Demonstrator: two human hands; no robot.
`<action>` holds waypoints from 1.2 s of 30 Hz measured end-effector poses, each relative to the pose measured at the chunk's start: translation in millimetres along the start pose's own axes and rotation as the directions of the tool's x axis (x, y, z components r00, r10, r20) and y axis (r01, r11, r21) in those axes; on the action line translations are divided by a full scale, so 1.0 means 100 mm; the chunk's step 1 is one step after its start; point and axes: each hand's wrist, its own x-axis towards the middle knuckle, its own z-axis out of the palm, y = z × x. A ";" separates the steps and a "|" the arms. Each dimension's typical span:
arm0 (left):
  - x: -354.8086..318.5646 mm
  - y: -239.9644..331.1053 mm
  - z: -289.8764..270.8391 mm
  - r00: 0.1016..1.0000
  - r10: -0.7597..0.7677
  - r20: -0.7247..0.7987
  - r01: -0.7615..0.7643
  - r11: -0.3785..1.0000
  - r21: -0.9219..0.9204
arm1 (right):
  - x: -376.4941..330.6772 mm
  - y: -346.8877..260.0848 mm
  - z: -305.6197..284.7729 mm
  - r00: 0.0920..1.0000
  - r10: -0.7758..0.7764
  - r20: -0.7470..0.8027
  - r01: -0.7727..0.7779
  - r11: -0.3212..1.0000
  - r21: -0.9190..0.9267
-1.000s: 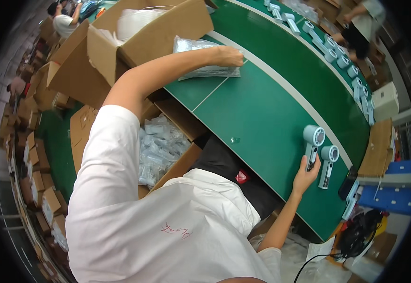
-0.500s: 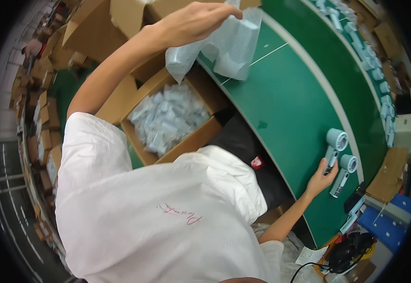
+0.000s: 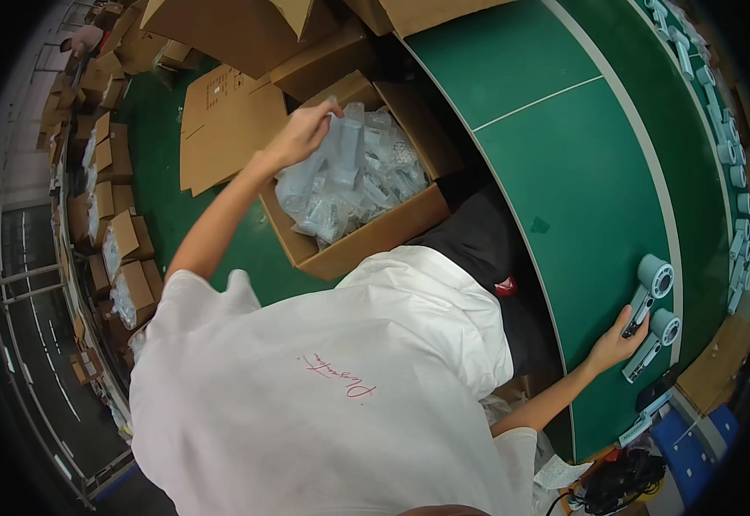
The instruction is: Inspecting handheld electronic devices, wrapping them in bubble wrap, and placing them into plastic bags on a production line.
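Note:
Over the open cardboard box (image 3: 392, 225), my left hand (image 3: 304, 136) pinches the top of a translucent bubble-wrap bag (image 3: 347, 144). The bag hangs among several more wrapped pale items in the box, so its lower end is hard to pick out. At the right, my right hand (image 3: 617, 346) has its fingers closed round the handle of a light blue handheld fan (image 3: 654, 277) on the green table (image 3: 547, 189). A second light blue fan (image 3: 666, 327) lies on the table just beside that hand.
A row of light blue fans (image 3: 728, 153) runs along the table's far side. Flat cardboard (image 3: 220, 129) lies on the floor by the box. Stacked cartons (image 3: 115, 159) stand at the left. A black cable bundle (image 3: 624, 482) and a blue perforated piece (image 3: 683, 443) are at the lower right.
My left hand has swung from over the table down to the box with the bubble-wrap bag. The whole view has shifted. My right hand stays at the same fan.

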 end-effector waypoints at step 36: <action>4.53 -1.00 -1.47 0.992 0.040 0.122 -0.124 0.539 0.833 | -0.06 -0.14 -0.02 0.999 -0.038 0.004 0.038 0.999 -0.025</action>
